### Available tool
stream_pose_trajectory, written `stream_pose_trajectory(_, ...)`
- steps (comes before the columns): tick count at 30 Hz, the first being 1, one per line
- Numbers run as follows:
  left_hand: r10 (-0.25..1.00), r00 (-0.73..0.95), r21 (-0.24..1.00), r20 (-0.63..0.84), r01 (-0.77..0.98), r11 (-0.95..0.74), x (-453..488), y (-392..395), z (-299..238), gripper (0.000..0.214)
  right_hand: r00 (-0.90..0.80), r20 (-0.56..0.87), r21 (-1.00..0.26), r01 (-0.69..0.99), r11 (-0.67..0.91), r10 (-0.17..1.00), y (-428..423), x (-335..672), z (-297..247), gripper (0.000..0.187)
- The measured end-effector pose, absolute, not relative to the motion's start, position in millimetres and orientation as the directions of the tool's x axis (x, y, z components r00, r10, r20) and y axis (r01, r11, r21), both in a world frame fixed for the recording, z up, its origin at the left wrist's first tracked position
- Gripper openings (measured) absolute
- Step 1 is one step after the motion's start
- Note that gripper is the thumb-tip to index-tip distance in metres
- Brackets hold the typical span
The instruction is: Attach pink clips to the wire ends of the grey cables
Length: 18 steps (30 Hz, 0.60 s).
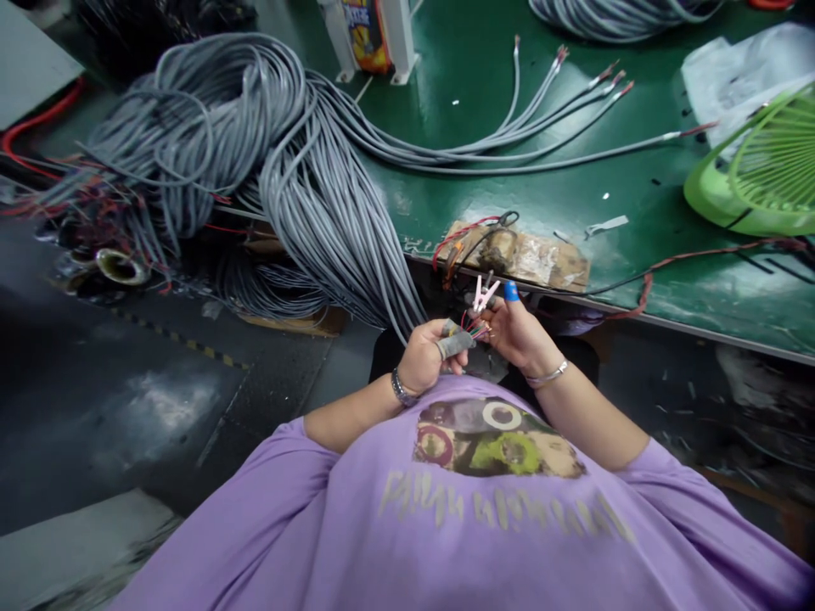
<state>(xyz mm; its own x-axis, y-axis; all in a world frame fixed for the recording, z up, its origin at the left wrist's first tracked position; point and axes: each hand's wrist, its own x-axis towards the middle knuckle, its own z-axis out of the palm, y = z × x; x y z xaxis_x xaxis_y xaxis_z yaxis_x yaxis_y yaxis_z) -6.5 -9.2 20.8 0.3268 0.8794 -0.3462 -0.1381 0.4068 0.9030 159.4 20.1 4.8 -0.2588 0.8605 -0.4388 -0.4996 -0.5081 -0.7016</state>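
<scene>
My left hand [439, 350] is closed around the end of a grey cable, with grey covers on some fingers. Thin coloured wires [477, 329], red and green among them, fan out from its fingertips. Palm up, my right hand [519, 333] meets these wires with curled fingers, and its thumb wears a blue cover. A small pinkish V-shaped tool [484, 295], like a clip or little pliers, sits at the right fingers; its lower part is hidden. Just beyond, a piece of worn cardboard [551, 261] lies along the bench edge.
A big bundle of grey cables [344, 187] drapes over the green bench [446, 102] on the left. Several stripped cable ends [611, 81] point right. A green fan [751, 170] and a plastic bag [744, 72] stand at the right. A red-black lead [649, 280] runs along the edge.
</scene>
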Motion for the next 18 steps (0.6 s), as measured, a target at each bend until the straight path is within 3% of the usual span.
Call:
stream_pose_trajectory(5,0.9,0.289,0.899,-0.328,-0.197,0.391,2.6,-9.5,28.1,0.034,-0.094,-0.275,-0.851,-0.44,-0.288,0.957,32.3,148.3,5.0,0.056)
stream_pose_trajectory(11,0.902,0.261,0.891,-0.343,-0.212,0.401,9.5,-5.5,27.9,0.032,-0.071,-0.329,-0.751,-0.585,-0.306,0.942,32.8,140.3,8.5,0.053)
stream_pose_trajectory(18,0.89,0.275,0.896,-0.363,-0.161,0.415,10.9,-5.5,22.8,0.036,-0.059,-0.402,-0.693,-0.633,-0.345,0.914,33.9,137.7,15.0,0.047)
